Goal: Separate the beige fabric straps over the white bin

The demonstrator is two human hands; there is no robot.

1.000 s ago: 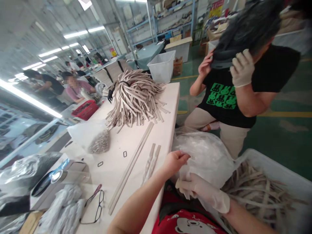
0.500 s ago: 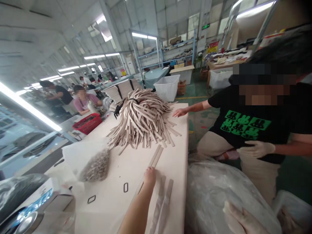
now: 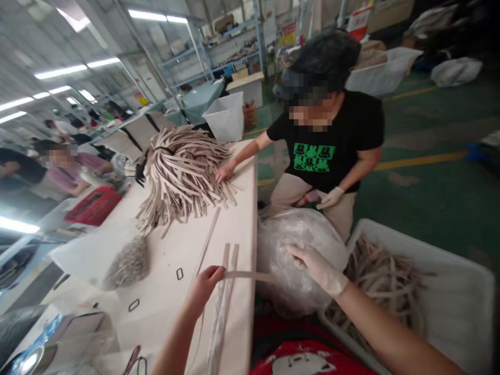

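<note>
My left hand (image 3: 210, 277), bare, pinches the end of a beige strap (image 3: 250, 276) above the table. The strap's free length reaches right, past the table edge and in front of a clear plastic bag (image 3: 295, 229). My right hand (image 3: 318, 266) wears a pale glove and hovers by that bag, fingers stretched toward the strap's free end; I see nothing held in it. Two more straps (image 3: 233, 260) lie side by side beneath my left hand, and another single strap (image 3: 211, 234) lies farther up. A large tied bundle of straps (image 3: 179, 172) rests at the far end.
Black rectangular rings (image 3: 179, 274) and a bag of small parts (image 3: 128, 263) lie on the white table (image 3: 164, 317). A white bin (image 3: 461, 291) with straps stands at my right. A co-worker (image 3: 332, 140) sits across, one hand at the bundle. A red basket (image 3: 94, 204) is at left.
My left hand has lifted a strap from the table and swung its end rightward. My gloved right hand has risen from the lower right toward it. The view has turned right.
</note>
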